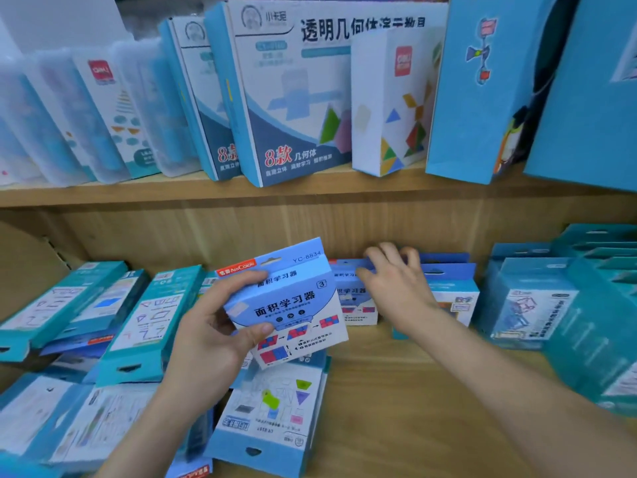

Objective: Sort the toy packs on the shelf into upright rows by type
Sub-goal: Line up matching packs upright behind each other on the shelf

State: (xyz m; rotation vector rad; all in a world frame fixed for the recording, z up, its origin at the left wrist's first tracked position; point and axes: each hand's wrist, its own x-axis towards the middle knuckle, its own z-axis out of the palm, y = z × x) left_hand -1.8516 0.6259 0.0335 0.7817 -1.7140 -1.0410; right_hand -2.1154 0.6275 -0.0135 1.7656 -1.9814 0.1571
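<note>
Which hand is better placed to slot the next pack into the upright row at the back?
Left, probably: the left hand grips a matching red-and-blue pack close to the upright row, while the right hand is occupied, fingers curled over that row's tops.

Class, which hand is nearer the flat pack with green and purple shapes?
Left. The left hand, gripping the YC-8834 pack, is just above-left of the flat pack; the right hand grips the upright packs farther back.
</note>
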